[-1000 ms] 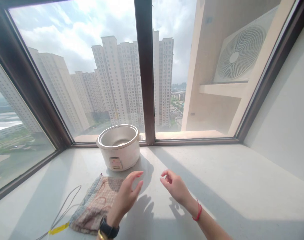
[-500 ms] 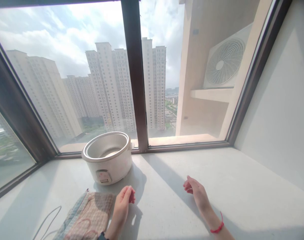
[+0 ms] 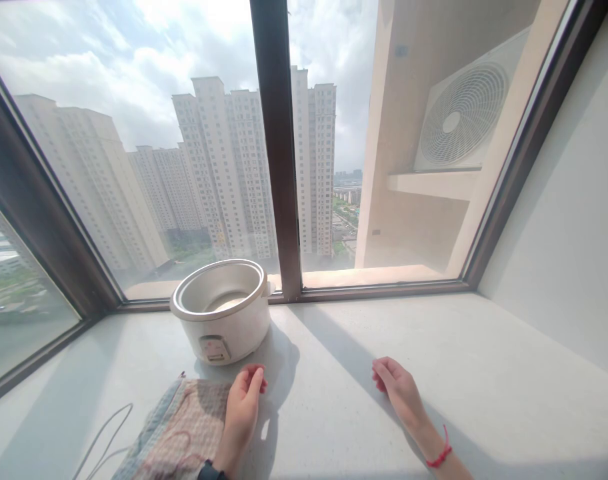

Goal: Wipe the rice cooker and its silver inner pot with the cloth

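Observation:
My left hand [image 3: 244,403] hovers over the sill with its fingers curled in. Nothing shows in it. Close under its wrist lies a folded, checked cloth [image 3: 187,423], pinkish brown with a pale blue side. Just beyond this hand stands a white rice cooker [image 3: 241,332], upright and lidless, with a small control panel on its front. Its inside looks bare apart from a bright patch on the bottom. My right hand [image 3: 397,385], a red string bracelet at the wrist, is held apart on the right, fingers curled and nothing visible in them.
A thin grey cord [image 3: 104,437] loops on the white windowsill [image 3: 344,413] left of the cloth. Behind the cooker, a dark window frame [image 3: 284,167] holds large panes. A white wall [image 3: 564,233] bounds the right side. Outside are tower blocks and an air-conditioner unit [image 3: 464,113].
The view has shifted slightly, so the cooker and cloth appear a little further right. Both hands stay in nearly the same place; the left fingers have turned a little. Nothing was picked up.

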Tool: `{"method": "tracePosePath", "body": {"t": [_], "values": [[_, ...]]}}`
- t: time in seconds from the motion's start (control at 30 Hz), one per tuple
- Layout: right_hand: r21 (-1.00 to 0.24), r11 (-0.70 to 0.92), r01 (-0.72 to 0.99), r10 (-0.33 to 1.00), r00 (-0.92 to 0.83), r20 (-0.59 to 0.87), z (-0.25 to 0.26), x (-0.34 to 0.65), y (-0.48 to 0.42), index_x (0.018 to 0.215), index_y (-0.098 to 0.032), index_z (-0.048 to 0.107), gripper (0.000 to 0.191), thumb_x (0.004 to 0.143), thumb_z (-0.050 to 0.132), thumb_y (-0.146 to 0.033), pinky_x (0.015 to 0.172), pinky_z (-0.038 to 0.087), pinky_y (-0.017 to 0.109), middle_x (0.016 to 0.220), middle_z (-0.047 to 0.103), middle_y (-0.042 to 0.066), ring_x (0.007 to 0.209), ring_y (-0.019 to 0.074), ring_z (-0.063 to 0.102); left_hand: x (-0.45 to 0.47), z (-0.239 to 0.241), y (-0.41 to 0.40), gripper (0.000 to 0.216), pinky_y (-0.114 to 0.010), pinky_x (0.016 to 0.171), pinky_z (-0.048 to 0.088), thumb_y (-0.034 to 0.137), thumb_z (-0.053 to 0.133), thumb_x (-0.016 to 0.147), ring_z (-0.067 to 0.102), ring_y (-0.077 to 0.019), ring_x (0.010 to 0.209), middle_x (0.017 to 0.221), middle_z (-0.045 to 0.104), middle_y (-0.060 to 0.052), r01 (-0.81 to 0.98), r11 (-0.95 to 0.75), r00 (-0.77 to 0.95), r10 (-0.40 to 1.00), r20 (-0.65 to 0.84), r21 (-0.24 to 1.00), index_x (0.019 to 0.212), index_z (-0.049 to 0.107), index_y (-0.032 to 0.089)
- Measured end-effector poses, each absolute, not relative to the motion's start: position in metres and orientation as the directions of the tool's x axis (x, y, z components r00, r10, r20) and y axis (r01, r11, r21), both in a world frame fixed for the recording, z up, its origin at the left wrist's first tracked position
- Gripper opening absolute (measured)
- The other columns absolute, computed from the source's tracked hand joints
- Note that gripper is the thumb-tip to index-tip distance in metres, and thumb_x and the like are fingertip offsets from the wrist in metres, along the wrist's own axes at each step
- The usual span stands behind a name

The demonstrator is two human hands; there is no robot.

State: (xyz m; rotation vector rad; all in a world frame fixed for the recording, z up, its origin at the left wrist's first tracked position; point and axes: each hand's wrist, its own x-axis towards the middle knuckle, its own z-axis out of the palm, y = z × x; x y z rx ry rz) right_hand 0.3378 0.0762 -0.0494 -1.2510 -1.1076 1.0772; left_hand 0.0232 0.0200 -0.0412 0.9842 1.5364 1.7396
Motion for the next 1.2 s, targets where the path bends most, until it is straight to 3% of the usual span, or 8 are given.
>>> {"method": "tracePosePath", "body": {"t": [0.33, 0.57, 0.77, 0.93, 1.2], "values": [[-0.978, 0.007, 0.206, 0.993, 0.114, 0.031, -0.059, 0.336, 0.079, 0.065, -0.020, 0.060, 0.042, 0.075, 0.062, -0.061, 0.060, 0.039, 0.031, 0.059, 0.058, 0.001, 0.058, 0.0160, 0.049, 0.026, -0.027, 0.008, 0.041, -0.031, 0.069, 0.049, 0.061, 0.069, 0.079, 0.062, -0.0227, 0.070, 0.069, 0.066, -0.003, 0.237, -0.115, -0.373, 0.906, 0.199, 0.965, 0.084, 0.071, 0.020], [-0.936, 0.079, 0.343, 0.997, -0.005, 0.082, -0.054, 0.335, 0.070, 0.074, -0.021, 0.062, 0.031, 0.082, 0.058, -0.051, 0.065, 0.039, 0.032, 0.068, 0.060, 0.000, 0.068, 0.0190, 0.053, 0.023, -0.017, 0.007, 0.037, -0.031, 0.070, 0.050, 0.058, 0.066, 0.080, 0.063, -0.0235, 0.070, 0.069, 0.066, -0.004, 0.338, -0.120, -0.359, 0.900, 0.246, 0.934, 0.079, 0.070, 0.021], [-0.835, 0.129, 0.535, 0.988, -0.144, 0.060, -0.054, 0.333, 0.067, 0.077, -0.021, 0.064, 0.026, 0.087, 0.053, -0.043, 0.066, 0.039, 0.032, 0.072, 0.063, 0.000, 0.070, 0.0197, 0.056, 0.021, -0.031, 0.011, 0.037, -0.031, 0.070, 0.050, 0.058, 0.066, 0.082, 0.063, -0.0229, 0.069, 0.069, 0.067, -0.003, 0.314, -0.134, -0.421, 0.868, 0.264, 0.940, 0.080, 0.071, 0.021], [-0.822, 0.145, 0.551, 0.984, -0.163, 0.064, -0.054, 0.334, 0.064, 0.091, -0.021, 0.071, 0.026, 0.083, 0.058, -0.042, 0.078, 0.045, 0.036, 0.085, 0.069, 0.003, 0.081, 0.0232, 0.061, 0.017, -0.038, 0.013, 0.042, -0.033, 0.070, 0.051, 0.061, 0.064, 0.083, 0.063, -0.0237, 0.068, 0.069, 0.067, -0.004, 0.353, -0.119, -0.366, 0.895, 0.254, 0.928, 0.082, 0.071, 0.020], [-0.825, 0.158, 0.542, 0.978, -0.201, 0.055, -0.054, 0.338, 0.062, 0.096, -0.022, 0.071, 0.025, 0.084, 0.058, -0.041, 0.083, 0.047, 0.037, 0.095, 0.071, 0.006, 0.088, 0.0246, 0.063, 0.013, -0.042, 0.014, 0.044, -0.034, 0.073, 0.052, 0.063, 0.062, 0.084, 0.065, -0.0249, 0.072, 0.074, 0.070, -0.006, 0.373, -0.106, -0.367, 0.896, 0.251, 0.922, 0.084, 0.072, 0.020]]}}
